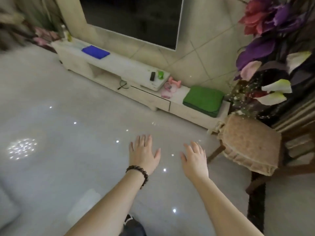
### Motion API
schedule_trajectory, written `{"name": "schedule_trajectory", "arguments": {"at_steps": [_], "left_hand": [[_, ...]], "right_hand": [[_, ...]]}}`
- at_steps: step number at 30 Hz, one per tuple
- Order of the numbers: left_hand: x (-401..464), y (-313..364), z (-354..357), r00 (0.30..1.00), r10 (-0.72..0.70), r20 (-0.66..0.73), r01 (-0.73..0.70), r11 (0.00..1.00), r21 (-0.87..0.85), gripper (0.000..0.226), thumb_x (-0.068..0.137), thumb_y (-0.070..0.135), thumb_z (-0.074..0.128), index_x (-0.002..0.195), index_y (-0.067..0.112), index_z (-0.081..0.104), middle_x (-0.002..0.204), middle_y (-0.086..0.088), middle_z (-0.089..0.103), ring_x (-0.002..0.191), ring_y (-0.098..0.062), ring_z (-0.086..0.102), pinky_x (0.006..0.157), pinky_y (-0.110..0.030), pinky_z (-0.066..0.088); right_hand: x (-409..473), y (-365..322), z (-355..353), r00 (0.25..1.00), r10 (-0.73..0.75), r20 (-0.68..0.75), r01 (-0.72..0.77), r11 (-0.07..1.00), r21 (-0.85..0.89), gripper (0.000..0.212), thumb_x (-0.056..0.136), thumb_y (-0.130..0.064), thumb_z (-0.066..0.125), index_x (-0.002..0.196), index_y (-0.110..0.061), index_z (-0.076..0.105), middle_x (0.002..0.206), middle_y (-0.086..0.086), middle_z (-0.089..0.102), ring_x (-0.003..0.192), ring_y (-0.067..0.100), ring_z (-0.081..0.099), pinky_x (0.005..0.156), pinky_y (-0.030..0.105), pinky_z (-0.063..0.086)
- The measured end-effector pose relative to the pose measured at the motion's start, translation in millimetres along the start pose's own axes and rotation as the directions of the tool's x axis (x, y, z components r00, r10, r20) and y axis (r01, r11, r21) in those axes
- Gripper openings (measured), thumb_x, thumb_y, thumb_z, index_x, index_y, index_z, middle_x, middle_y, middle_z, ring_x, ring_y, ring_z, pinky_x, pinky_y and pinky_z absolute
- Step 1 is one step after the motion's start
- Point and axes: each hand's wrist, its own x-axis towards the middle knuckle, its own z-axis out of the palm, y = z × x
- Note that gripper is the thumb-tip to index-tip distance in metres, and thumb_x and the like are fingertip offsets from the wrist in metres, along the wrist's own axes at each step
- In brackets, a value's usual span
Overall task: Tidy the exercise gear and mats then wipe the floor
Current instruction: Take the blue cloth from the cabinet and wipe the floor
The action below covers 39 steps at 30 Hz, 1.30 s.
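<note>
While both hands hover palm-down over the glossy floor [68, 150], neither holds anything: the left hand [144, 153], a bead bracelet [139, 173] on its wrist, has its fingers straight and lightly spread, and the right hand [194, 159] matches it, fingers loose and apart. No cloth or mop shows anywhere near them, and the floor between the hands and the furniture carries only light reflections.

The gear lies ahead and up-frame, on a low TV stand [129, 72] along the wall. Nearest is one folded green mat [203, 100] on the stand's lower right step, forward and to the right of the fingers, so the right hand is the closer one. Its long side looks to run along the stand, though it is close to square. Just left of it sit two pink dumbbells [174, 81] and what looks like a pink ring or band [167, 91], too blurred to count surely. One black cord [121, 86], maybe a skipping rope, hangs at the stand's front edge. Further left lies one folded blue mat [95, 51], well away from either hand. A dark remote [152, 76] and a green object [160, 74] rest on the upper shelf.

With the mats folded and gear on the stand, tidying looks largely done; wiping would come next, and a cloth must be found first.

A cushioned stool [248, 142] stands at right, under one bunch of artificial flowers [272, 31].
</note>
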Motion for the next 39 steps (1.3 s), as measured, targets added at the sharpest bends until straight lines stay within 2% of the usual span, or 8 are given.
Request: {"name": "schedule_trajectory", "arguments": {"at_steps": [8, 12, 16, 20, 24, 29, 33, 39], "left_hand": [[45, -187, -47, 0.946, -0.323, -0.042, 0.318, 0.944, -0.092, 0.066, 0.097, 0.050, 0.031, 0.152, 0.021, 0.011, 0.160, -0.003, 0.016, 0.148, -0.021, 0.004, 0.119, -0.047, 0.007], [62, -249, -62, 0.894, -0.443, -0.060, 0.434, 0.893, -0.120, 0.067, 0.098, 0.052, 0.027, 0.153, 0.020, 0.009, 0.161, -0.004, 0.013, 0.148, -0.020, 0.003, 0.120, -0.046, 0.006], [88, -295, -68, 0.846, -0.532, -0.034, 0.523, 0.840, -0.147, 0.067, 0.098, 0.052, 0.025, 0.154, 0.020, 0.005, 0.161, -0.004, 0.010, 0.149, -0.020, 0.001, 0.120, -0.045, 0.004], [135, -337, -72, 0.811, -0.585, -0.023, 0.576, 0.804, -0.146, 0.067, 0.098, 0.053, 0.025, 0.154, 0.021, 0.004, 0.162, -0.003, 0.010, 0.149, -0.021, 0.001, 0.120, -0.045, 0.004], [217, -382, -80, 0.785, -0.618, -0.034, 0.607, 0.779, -0.154, 0.067, 0.098, 0.052, 0.026, 0.154, 0.020, 0.005, 0.161, -0.003, 0.010, 0.149, -0.021, 0.001, 0.120, -0.045, 0.004], [350, -436, -109, 0.775, -0.631, -0.033, 0.623, 0.772, -0.128, 0.067, 0.098, 0.051, 0.026, 0.154, 0.020, 0.005, 0.161, -0.003, 0.011, 0.149, -0.021, 0.002, 0.120, -0.045, 0.004], [448, -475, -146, 0.776, -0.629, -0.044, 0.624, 0.776, -0.090, 0.068, 0.098, 0.052, 0.026, 0.154, 0.019, 0.006, 0.161, -0.003, 0.012, 0.149, -0.021, 0.003, 0.120, -0.045, 0.005], [555, -532, -185, 0.769, -0.638, -0.047, 0.634, 0.770, -0.074, 0.067, 0.099, 0.052, 0.025, 0.154, 0.019, 0.006, 0.161, -0.003, 0.012, 0.149, -0.021, 0.003, 0.120, -0.045, 0.004]], "right_hand": [[95, -186, 87, 0.953, -0.267, 0.141, 0.268, 0.963, 0.009, 0.045, 0.099, -0.031, 0.041, 0.142, -0.019, 0.039, 0.154, 0.007, 0.025, 0.142, 0.026, 0.020, 0.116, 0.042, 0.016], [127, -253, 122, 0.914, -0.365, 0.174, 0.365, 0.930, 0.033, 0.043, 0.097, -0.029, 0.046, 0.138, -0.016, 0.046, 0.152, 0.008, 0.031, 0.140, 0.028, 0.026, 0.115, 0.044, 0.021], [167, -299, 149, 0.877, -0.418, 0.238, 0.428, 0.904, 0.011, 0.044, 0.098, -0.029, 0.043, 0.140, -0.017, 0.043, 0.153, 0.007, 0.027, 0.142, 0.027, 0.021, 0.117, 0.042, 0.017], [223, -338, 180, 0.846, -0.449, 0.287, 0.463, 0.886, 0.019, 0.045, 0.100, -0.030, 0.040, 0.143, -0.018, 0.039, 0.155, 0.006, 0.022, 0.144, 0.024, 0.015, 0.118, 0.043, 0.014], [305, -381, 214, 0.835, -0.469, 0.288, 0.481, 0.876, 0.032, 0.043, 0.099, -0.029, 0.042, 0.141, -0.017, 0.041, 0.154, 0.008, 0.024, 0.144, 0.025, 0.016, 0.117, 0.044, 0.013], [439, -446, 240, 0.812, -0.489, 0.317, 0.514, 0.858, 0.008, 0.045, 0.100, -0.031, 0.038, 0.143, -0.019, 0.038, 0.156, 0.006, 0.021, 0.144, 0.022, 0.015, 0.118, 0.041, 0.011], [542, -507, 244, 0.803, -0.516, 0.297, 0.537, 0.844, 0.016, 0.043, 0.100, -0.029, 0.041, 0.141, -0.016, 0.042, 0.153, 0.010, 0.027, 0.143, 0.025, 0.020, 0.117, 0.043, 0.015], [647, -590, 259, 0.790, -0.530, 0.308, 0.538, 0.840, 0.066, 0.044, 0.099, -0.029, 0.044, 0.140, -0.015, 0.043, 0.152, 0.010, 0.028, 0.141, 0.026, 0.022, 0.116, 0.044, 0.019]]}}
